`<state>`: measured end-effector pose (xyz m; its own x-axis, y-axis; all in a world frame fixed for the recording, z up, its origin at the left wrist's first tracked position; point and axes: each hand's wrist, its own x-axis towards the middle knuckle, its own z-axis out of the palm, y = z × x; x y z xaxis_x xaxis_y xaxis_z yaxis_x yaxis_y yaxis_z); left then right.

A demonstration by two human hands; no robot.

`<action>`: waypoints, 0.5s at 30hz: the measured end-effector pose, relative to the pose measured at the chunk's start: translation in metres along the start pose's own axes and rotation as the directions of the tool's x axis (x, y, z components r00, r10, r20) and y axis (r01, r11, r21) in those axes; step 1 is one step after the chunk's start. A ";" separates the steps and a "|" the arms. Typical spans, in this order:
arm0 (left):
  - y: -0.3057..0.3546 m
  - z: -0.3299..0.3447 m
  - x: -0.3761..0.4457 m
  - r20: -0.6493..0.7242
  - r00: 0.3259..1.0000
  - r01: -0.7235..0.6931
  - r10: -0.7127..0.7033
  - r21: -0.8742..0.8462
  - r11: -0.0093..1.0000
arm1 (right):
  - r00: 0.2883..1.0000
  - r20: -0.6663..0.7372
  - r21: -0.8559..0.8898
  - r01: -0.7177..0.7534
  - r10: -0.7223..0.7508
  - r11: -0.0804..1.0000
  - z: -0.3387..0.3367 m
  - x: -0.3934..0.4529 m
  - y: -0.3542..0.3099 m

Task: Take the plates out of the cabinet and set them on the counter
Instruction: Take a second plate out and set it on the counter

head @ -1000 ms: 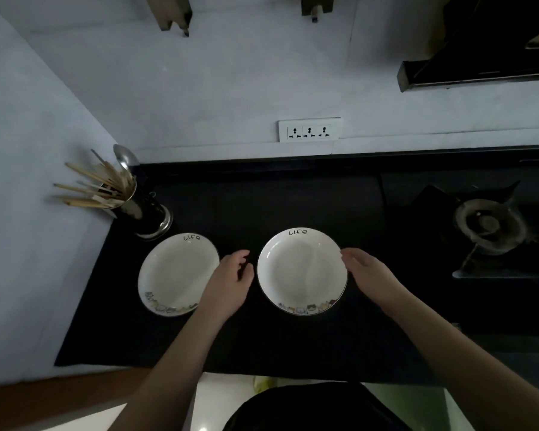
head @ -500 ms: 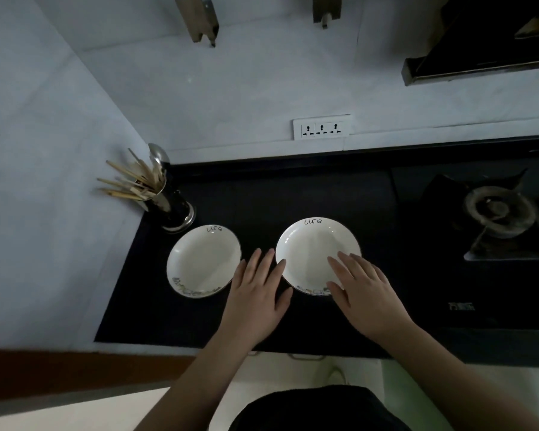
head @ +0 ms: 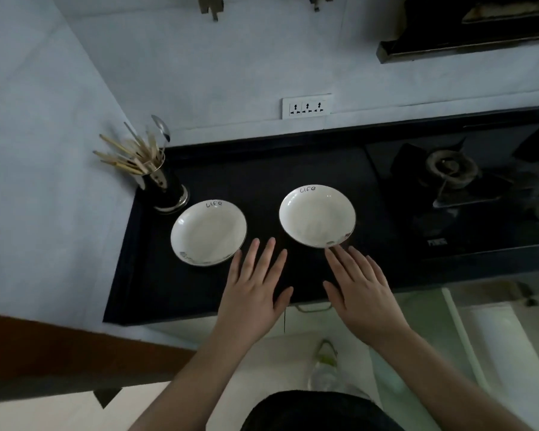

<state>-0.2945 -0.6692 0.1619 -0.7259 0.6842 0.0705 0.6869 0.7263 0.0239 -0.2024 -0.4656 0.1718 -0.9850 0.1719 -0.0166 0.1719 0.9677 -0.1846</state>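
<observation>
Two white plates marked "life" lie side by side on the black counter (head: 262,169). The left plate (head: 208,233) sits near the utensil holder, the right plate (head: 317,215) near the stove. My left hand (head: 254,290) hovers flat with fingers spread over the counter's front, between the two plates, touching neither. My right hand (head: 360,286) is also spread flat, its fingertips just at the near rim of the right plate. Both hands hold nothing.
A metal holder with chopsticks and a spoon (head: 161,178) stands at the counter's back left corner. A gas burner (head: 448,169) lies to the right. A wall socket strip (head: 306,106) is behind; a cabinet handle (head: 313,307) shows below the counter edge.
Both hands have let go of the right plate and drawn back toward me, fingers spreading flat. The view has pulled back; the plates stay where they lie.
</observation>
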 end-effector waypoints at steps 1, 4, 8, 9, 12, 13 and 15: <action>-0.004 0.001 -0.011 0.003 1.000 -0.006 0.006 0.000 1.000 | 1.000 -0.009 -0.014 -0.018 0.018 1.000 0.002 -0.011 -0.008; -0.008 0.004 -0.035 0.043 0.998 -0.043 0.044 -0.012 0.999 | 0.998 -0.011 -0.046 -0.059 0.059 0.997 0.006 -0.042 -0.024; 0.008 0.004 -0.049 0.113 0.981 -0.149 0.155 -0.057 0.987 | 0.982 0.019 -0.031 -0.186 0.187 0.982 0.004 -0.089 -0.029; 0.016 0.003 -0.050 0.112 0.975 -0.188 0.194 -0.066 0.980 | 0.975 0.019 -0.040 -0.222 0.223 0.974 0.001 -0.102 -0.027; 0.037 -0.005 -0.046 0.087 0.956 -0.272 0.279 -0.083 0.959 | 0.955 0.017 -0.058 -0.294 0.295 0.954 -0.007 -0.132 -0.017; 0.046 -0.009 -0.045 0.079 0.948 -0.302 0.309 -0.093 0.949 | 0.945 0.005 -0.050 -0.328 0.328 0.944 -0.010 -0.144 -0.013; 0.067 -0.016 -0.045 0.061 0.931 -0.352 0.361 -0.119 0.928 | 0.918 -0.028 -0.028 -0.396 0.395 0.918 -0.016 -0.168 -0.003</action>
<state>-0.2152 -0.6519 0.1761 -0.4299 0.9028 0.0134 0.8975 0.4256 0.1155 -0.0372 -0.4942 0.1910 -0.8360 0.5454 -0.0607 0.5482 0.8253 -0.1351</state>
